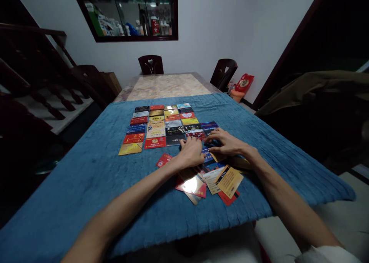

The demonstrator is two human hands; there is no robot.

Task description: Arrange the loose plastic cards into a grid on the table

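A grid of several plastic cards lies in neat rows on a blue cloth. Nearer to me is a loose pile of cards, some overlapping. My left hand rests palm down at the near edge of the grid, fingers stretched onto a dark card. My right hand lies beside it, fingers spread over a dark blue card at the grid's right end. A lone red card sits just left of my left wrist.
The blue cloth covers the near part of a long table with a marbled top. Two dark chairs stand at the far end. A staircase is at left, a wall cabinet above, a red bag on the floor.
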